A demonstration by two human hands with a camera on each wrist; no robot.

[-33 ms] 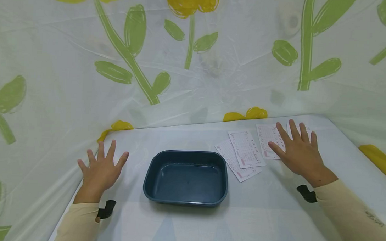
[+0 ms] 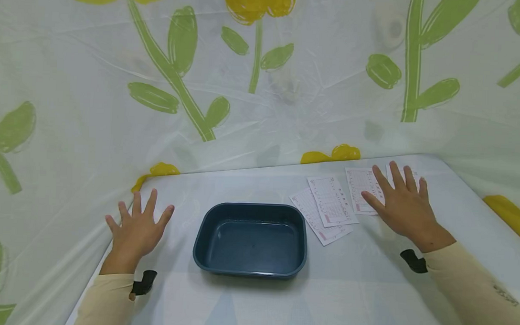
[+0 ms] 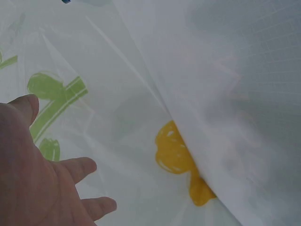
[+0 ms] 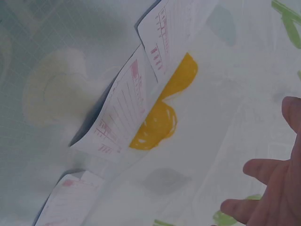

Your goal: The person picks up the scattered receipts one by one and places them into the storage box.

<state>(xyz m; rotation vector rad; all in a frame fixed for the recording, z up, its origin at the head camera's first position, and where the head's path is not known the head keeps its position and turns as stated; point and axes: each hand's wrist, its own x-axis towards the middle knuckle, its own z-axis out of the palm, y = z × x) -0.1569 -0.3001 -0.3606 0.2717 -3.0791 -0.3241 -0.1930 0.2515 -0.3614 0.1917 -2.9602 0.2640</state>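
Observation:
My left hand [image 2: 134, 234] is held with its fingers spread and straight, to the left of a dark blue rectangular basin [image 2: 249, 272]; it holds nothing. On the other side, my right hand [image 2: 404, 210] has its fingers spread as well and grips nothing. It overlaps some printed paper slips in the head view, partly hiding them. Several white slips with reddish print lie right of the basin: one slip [image 2: 331, 201] rests across another slip [image 2: 315, 227], and a further slip [image 2: 360, 185] lies beside them. The basin has nothing inside.
A white cloth [image 2: 255, 306] with pale blue triangles covers the table. Behind and left of it hangs a curtain [image 2: 313, 116] printed with green leaves and yellow flowers. Both wrists wear black straps.

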